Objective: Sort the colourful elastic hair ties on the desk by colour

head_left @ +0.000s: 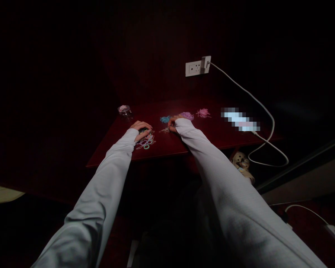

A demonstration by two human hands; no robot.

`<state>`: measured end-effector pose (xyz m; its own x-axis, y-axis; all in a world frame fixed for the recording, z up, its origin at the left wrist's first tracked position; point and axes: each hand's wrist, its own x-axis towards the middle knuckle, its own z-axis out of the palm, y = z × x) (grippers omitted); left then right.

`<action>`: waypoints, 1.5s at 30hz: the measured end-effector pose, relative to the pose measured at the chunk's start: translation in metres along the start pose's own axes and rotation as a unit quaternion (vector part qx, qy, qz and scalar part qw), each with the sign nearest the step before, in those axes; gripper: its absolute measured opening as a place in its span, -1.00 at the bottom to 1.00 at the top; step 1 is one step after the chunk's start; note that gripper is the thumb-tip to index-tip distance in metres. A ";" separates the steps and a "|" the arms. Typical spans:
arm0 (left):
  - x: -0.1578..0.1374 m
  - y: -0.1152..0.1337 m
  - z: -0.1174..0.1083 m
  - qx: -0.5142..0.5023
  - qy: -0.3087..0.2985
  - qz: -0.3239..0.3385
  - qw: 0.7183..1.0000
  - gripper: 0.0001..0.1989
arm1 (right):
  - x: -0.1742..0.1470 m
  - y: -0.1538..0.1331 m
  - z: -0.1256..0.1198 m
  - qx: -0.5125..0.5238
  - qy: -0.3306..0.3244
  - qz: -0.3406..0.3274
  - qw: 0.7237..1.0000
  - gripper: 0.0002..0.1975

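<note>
A loose heap of mixed hair ties (147, 141), with some green and pale loops, lies near the table's front edge. My left hand (141, 127) rests over its far side, fingers arched and the tips meeting the thumb; anything pinched there is too small to make out. To the right, my right hand (173, 123) is curled down by a small pile of pale bands (164, 130), fingers drawn together with their contents hidden. Just behind it lie a pile of blue bands (165, 119) and a purple pile (187, 115), the latter partly covered by my wrist.
A pink pile of bands (203, 113) sits farther right on the dark red table (114, 149). A clear jar (124, 111) with something pink stands at the back left. On the right, a white cable (249, 92) runs from the wall socket (194, 69) to a blurred-out device (240, 119).
</note>
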<state>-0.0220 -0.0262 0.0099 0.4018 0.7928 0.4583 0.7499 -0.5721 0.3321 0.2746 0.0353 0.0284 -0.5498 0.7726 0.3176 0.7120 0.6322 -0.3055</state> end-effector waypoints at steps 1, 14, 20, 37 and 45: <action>0.000 0.001 -0.001 0.000 -0.002 -0.001 1.000 -0.70 | 0.000 0.000 0.000 -0.003 0.002 0.006 1.000 -0.81; 0.000 -0.001 0.001 -0.001 -0.001 -0.004 1.000 -0.70 | 0.006 -0.009 0.007 0.058 -0.021 -0.059 0.996 -0.76; 0.000 0.003 -0.001 -0.003 -0.004 -0.002 1.000 -0.71 | 0.006 -0.018 0.009 0.008 -0.043 -0.047 0.998 -0.78; 0.000 0.001 0.000 0.013 0.001 -0.003 1.000 -0.70 | 0.008 -0.027 0.003 0.000 0.000 -0.032 0.999 -0.84; 0.000 -0.006 0.002 0.001 0.009 -0.012 1.000 -0.69 | -0.006 -0.013 -0.002 -0.049 0.025 -0.002 0.998 -0.82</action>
<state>-0.0258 -0.0220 0.0066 0.3737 0.8021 0.4659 0.7607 -0.5524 0.3408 0.2698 0.0228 0.0326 -0.5310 0.7650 0.3643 0.7507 0.6242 -0.2165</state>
